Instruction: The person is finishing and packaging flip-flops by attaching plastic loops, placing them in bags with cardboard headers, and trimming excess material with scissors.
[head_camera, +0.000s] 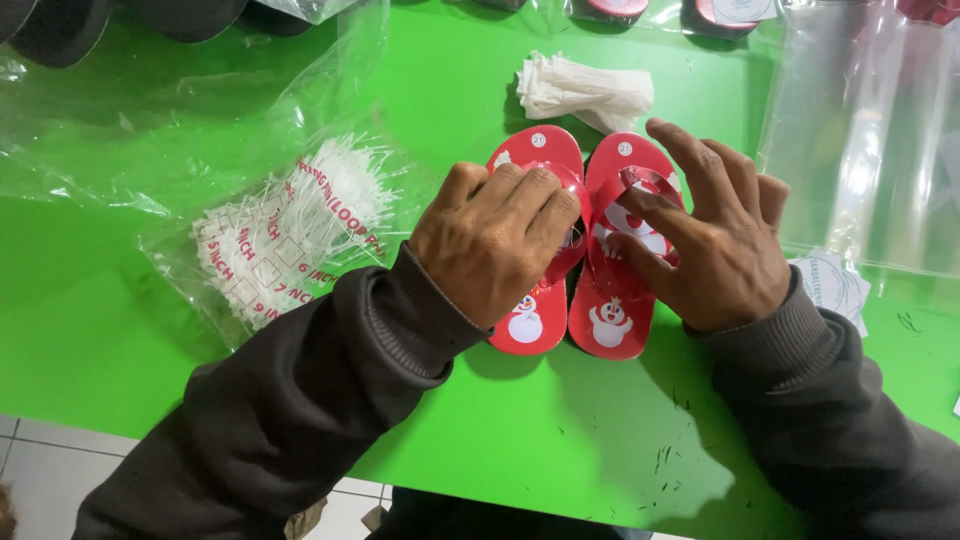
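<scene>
— What am I looking at from the head view?

— I'm seeing a pair of small red flip-flops lying side by side and touching on the green tabletop (560, 440). The left hand (495, 245) is resting on the left flip-flop (532, 320), curled over its strap; the right hand (715, 250) is lying on the right flip-flop (612, 320).

— How are the fingers standing?

— The left fingers (535, 200) are bending down over the strap, pressed close together, and I judge they are gripping or pressing it, though the knuckles are hiding the contact. The right fingers (690, 160) are spreading fairly wide, the tips touching the red strap (640, 180), not closing round it. I read that as one hand pinning each sandal flat so the pair is staying aligned.

— And round about?

— Just beyond the fingertips a bundle of white ties (585, 90) is lying. Off to the left of the left hand a clear bag of thin white plastic pins (290, 230) is sitting, with more crumpled clear plastic above it. To the right of the right hand a large clear plastic bag (860, 140) is standing, with a white paper tag (835, 285) just beneath it.

— Anything unclear?

— The hands are covering the middle of both sandals, so I cannot tell what the left fingertips are doing underneath. Dark round things along the top edge are cut off.
</scene>
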